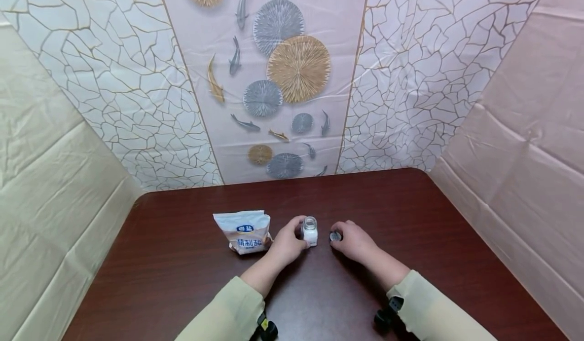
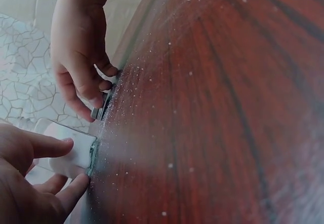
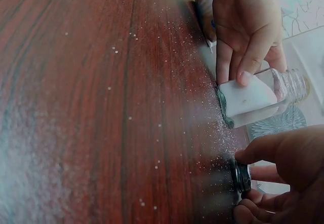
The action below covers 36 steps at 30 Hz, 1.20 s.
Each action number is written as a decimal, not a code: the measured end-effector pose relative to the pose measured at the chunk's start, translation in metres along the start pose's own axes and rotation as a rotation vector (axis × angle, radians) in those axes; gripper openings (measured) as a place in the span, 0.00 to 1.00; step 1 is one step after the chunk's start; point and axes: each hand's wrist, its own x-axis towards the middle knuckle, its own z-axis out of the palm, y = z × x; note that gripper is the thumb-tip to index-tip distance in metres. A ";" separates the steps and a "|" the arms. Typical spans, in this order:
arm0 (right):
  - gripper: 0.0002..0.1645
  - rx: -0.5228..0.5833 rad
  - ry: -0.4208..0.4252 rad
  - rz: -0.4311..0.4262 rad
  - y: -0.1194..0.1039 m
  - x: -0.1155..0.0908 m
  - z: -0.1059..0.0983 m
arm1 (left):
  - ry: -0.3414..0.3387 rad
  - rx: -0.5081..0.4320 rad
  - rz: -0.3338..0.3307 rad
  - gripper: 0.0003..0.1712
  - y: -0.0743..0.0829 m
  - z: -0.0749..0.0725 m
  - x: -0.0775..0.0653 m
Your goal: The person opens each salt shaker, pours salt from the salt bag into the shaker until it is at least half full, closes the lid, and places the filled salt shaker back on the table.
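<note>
My left hand (image 1: 286,242) holds a small clear glass jar (image 1: 310,232) upright on the table, thumb and fingers on either side of it. The jar has a bare threaded neck, and white powder lies heaped inside, sloping up one wall in the right wrist view. To the right of the jar, my right hand (image 1: 356,242) pinches a round screw lid (image 3: 242,176) by its edge, low at the tabletop. Fine white grains (image 3: 202,102) are scattered over the wood around both hands.
A white and pinkish salt bag (image 1: 246,232) with blue lettering stands just left of my left hand. The dark red wooden table (image 1: 182,290) runs back to a patterned cloth wall (image 1: 283,128), with plain cloth on both sides.
</note>
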 end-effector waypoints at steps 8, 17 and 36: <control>0.17 0.042 0.024 0.009 0.000 0.002 -0.003 | -0.002 -0.007 -0.010 0.37 -0.002 0.001 0.002; 0.19 0.131 0.080 -0.026 -0.015 0.005 -0.021 | -0.002 -0.023 -0.018 0.37 -0.004 0.000 0.002; 0.20 0.234 0.105 -0.119 -0.056 0.002 -0.039 | -0.021 -0.016 -0.010 0.37 -0.002 -0.001 0.004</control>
